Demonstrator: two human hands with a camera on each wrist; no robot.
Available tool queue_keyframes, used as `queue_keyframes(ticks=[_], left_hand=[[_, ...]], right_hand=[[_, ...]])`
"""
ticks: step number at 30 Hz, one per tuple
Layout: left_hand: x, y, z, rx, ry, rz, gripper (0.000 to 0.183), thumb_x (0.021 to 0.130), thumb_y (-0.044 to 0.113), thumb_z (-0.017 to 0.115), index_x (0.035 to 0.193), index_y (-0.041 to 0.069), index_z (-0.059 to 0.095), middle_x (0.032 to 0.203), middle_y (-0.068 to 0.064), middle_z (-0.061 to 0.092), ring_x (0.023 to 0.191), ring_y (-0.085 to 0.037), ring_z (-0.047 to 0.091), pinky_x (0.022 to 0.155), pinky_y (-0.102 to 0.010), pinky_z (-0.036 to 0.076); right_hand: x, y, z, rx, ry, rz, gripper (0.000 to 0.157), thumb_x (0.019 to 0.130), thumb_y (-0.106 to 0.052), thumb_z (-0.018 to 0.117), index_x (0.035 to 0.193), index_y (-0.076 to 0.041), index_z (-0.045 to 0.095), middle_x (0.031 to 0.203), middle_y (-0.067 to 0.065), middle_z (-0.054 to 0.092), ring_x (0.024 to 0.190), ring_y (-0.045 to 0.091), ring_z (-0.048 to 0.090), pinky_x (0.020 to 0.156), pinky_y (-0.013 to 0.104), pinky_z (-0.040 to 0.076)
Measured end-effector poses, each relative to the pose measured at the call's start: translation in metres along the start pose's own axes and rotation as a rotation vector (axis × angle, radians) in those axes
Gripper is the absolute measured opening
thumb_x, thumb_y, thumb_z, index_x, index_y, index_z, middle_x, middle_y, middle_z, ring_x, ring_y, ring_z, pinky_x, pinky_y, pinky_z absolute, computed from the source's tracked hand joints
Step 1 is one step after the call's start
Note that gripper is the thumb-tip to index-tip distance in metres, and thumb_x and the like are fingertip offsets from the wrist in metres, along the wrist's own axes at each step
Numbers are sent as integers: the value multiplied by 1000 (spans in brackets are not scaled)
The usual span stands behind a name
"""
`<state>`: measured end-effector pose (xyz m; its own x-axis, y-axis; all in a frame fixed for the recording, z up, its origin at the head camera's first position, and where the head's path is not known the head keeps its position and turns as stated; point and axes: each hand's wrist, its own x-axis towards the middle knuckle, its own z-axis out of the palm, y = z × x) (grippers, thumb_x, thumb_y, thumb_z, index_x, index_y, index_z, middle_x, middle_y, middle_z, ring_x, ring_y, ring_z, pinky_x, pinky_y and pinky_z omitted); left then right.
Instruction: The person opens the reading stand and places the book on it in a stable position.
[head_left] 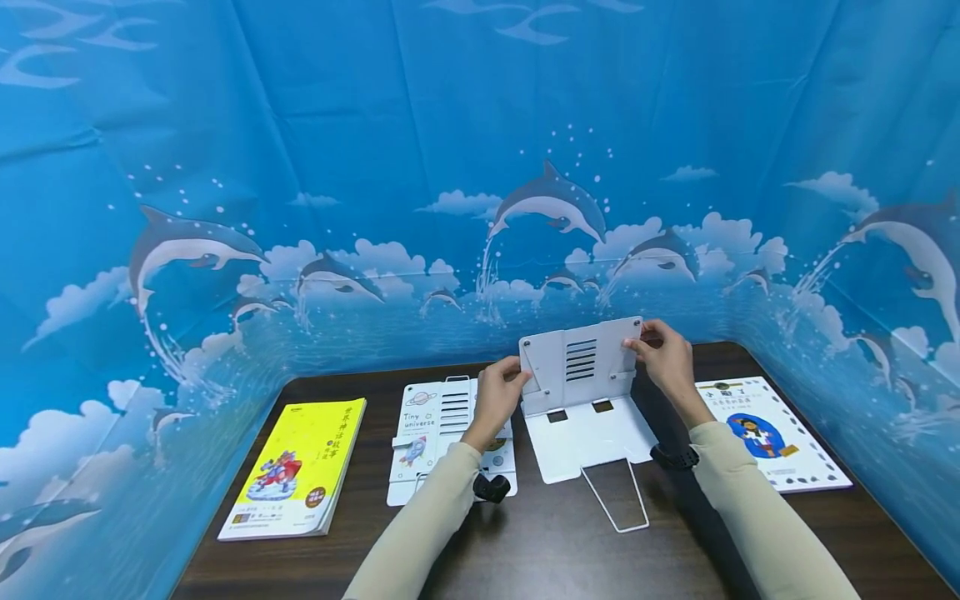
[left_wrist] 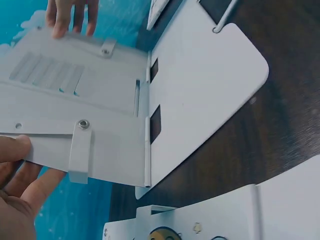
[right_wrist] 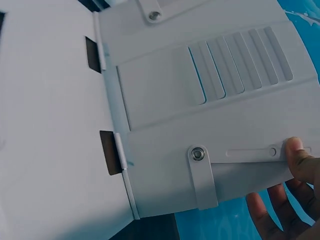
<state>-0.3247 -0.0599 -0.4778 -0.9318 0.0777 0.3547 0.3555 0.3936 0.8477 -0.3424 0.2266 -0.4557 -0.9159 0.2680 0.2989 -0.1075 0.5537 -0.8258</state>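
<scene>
Left of the held stand (head_left: 583, 427), head view only: yellow book (head_left: 292, 469)

Yellow book (head_left: 298, 467) at left and white book (head_left: 772, 433) at right on dark table (head_left: 540, 558), dolphin-print backdrop (head_left: 420, 125) behind.

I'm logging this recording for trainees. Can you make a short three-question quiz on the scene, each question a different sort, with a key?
1. Multiple choice: What do the left hand and the right hand both hold?
A: a yellow book
B: the raised white panel
C: a white book

2. True or false: The wire loop extends from the near edge of the white base.

3. Fill in the blank: On the printed stand to the left of the white base, the English words read "Tiny ____".

Key:
1: B
2: True
3: universe
</scene>
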Motion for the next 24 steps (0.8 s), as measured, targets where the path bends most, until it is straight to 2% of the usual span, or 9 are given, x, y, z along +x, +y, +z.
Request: queue_keyframes(ticks=[9, 14, 18, 22, 24], left_hand=[[18, -2, 0, 1, -14, -37, 16, 103, 10, 70, 116, 5, 78, 112, -13, 80, 107, -27, 77, 92, -42, 63], [19, -4, 1, -16, -25, -64, 18, 104, 11, 69, 119, 6, 77, 115, -13, 79, 111, -27, 77, 95, -41, 63], [20, -7, 2, -23, -40, -60, 19, 105, 11, 68, 120, 7, 77, 117, -13, 79, 112, -26, 77, 96, -40, 63], [20, -8, 2, -18, -36, -46, 20, 104, 11, 69, 122, 6, 77, 117, -13, 79, 111, -27, 77, 96, -40, 63], [20, -9, 2, -14, -35, -45, 20, 104, 11, 69, 122, 6, 77, 116, -13, 79, 110, -26, 77, 95, -40, 63]], right_hand=[[-12, 3, -1, -39, 57, -23, 33, 101, -16, 75, 128, -1, 66, 120, 26, 73, 107, 42, 73, 91, 55, 63], [-14, 4, -3, -52, 37, -30, 33, 102, -15, 72, 131, -1, 64, 123, 26, 72, 110, 43, 72, 93, 55, 63], [-19, 3, -7, -60, 35, -14, 36, 103, -16, 72, 134, 0, 61, 125, 26, 69, 112, 42, 70, 94, 56, 61], [-31, 1, -14, -95, 63, -17, 33, 103, -14, 72, 130, 1, 61, 121, 23, 69, 108, 37, 68, 87, 43, 58], [-41, 0, -18, -132, 26, -65, 26, 101, -10, 72, 123, 1, 65, 115, 22, 71, 100, 33, 68, 79, 34, 55]])
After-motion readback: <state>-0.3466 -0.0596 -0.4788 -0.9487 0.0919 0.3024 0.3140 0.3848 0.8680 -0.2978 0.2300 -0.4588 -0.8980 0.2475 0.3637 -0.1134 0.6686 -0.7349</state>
